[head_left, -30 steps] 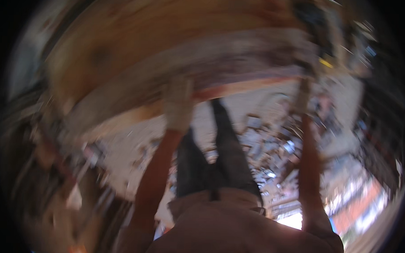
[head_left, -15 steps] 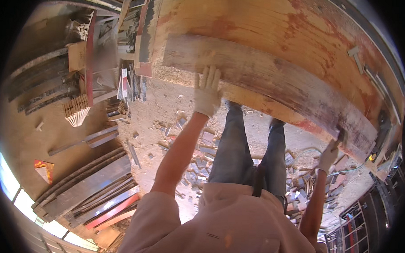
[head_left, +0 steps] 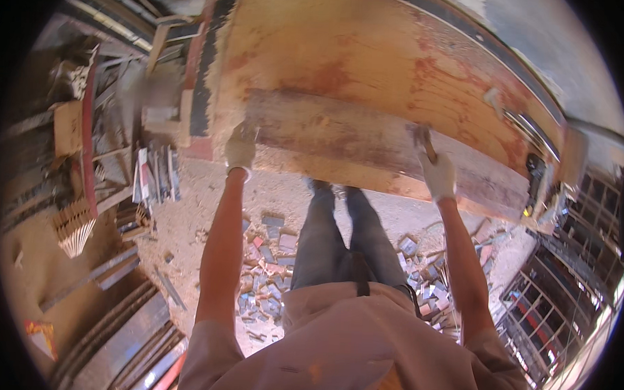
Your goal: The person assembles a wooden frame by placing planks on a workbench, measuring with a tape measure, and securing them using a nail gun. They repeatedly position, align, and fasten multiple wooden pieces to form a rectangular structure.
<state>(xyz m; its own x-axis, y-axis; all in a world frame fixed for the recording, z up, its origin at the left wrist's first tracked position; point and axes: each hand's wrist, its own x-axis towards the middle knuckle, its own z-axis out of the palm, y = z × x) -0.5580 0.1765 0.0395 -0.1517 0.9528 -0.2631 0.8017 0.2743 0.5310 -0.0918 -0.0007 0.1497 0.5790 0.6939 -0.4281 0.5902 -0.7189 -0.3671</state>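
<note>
A long, worn brown-grey board (head_left: 342, 125) lies along the near edge of a large orange-brown plywood sheet (head_left: 344, 65). My left hand (head_left: 240, 151), in a pale glove, is at the board's left end; its fingers are blurred, and I cannot make out whether they grip the board. Over the board's right half, my gloved right hand (head_left: 439, 177) is closed around the wooden handle of a hammer (head_left: 430, 147). The hammer's dark, smeared head is just above or against the board's surface.
Small wood offcuts (head_left: 268, 262) litter the ground around my legs. Long planks (head_left: 125, 333) are stacked at lower left. Metal bars (head_left: 531, 132) lie at the sheet's right side, and a metal grid rack (head_left: 545, 306) stands at the right.
My left hand has moved left along the board to its end. My right hand has brought the hammer left from the board's right end. The view has shifted too.
</note>
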